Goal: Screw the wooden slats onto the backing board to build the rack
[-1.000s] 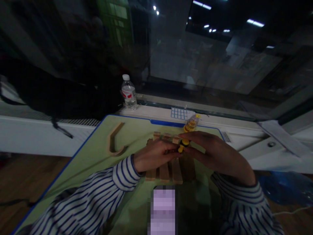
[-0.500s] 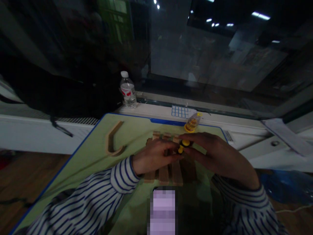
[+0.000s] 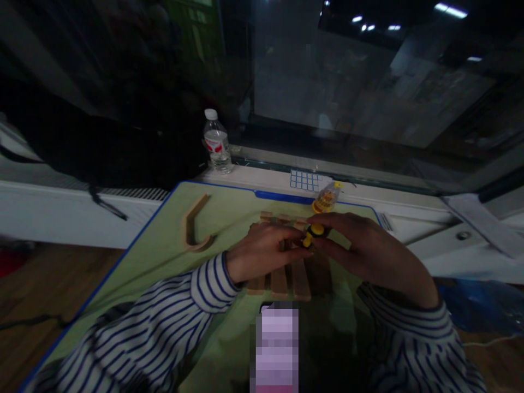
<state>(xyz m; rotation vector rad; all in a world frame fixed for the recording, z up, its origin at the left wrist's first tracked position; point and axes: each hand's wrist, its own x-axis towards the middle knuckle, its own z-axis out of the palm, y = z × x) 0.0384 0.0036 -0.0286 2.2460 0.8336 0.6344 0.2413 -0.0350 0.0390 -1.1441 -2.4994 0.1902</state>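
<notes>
Offcut of curved wood [image 3: 194, 229] far left, flat on green bench [image 3: 164, 262], well apart from hands; prob. parked there to keep work area free. Water bottle [image 3: 216, 143] upright on sill behind, off the bench. Laid left hand [image 3: 262, 254] over slatted wood panel [image 3: 292, 275], palm down, seemingly to pin it vs. sliding. Fingers drawn together, tips at lower end of small yellow-and-black tool [image 3: 313, 233]; couldn't tell if pinching its tip or just steadying on a slat. Panel flat at bench centre, directly under both hands. Tool just above panel's far end, where hands met; poss. a stubby screwdriver, too dim to confirm. Arched right hand [image 3: 360, 248] over it, fingers clamped round yellow grip, wrist raised, likely for downward press + twist. Yellow-capped small bottle [image 3: 325, 199] tilted just beyond, near the hands. Blue grid sheet [image 3: 305, 179] on sill beside it. Papers [image 3: 483, 221] far right, well apart.
</notes>
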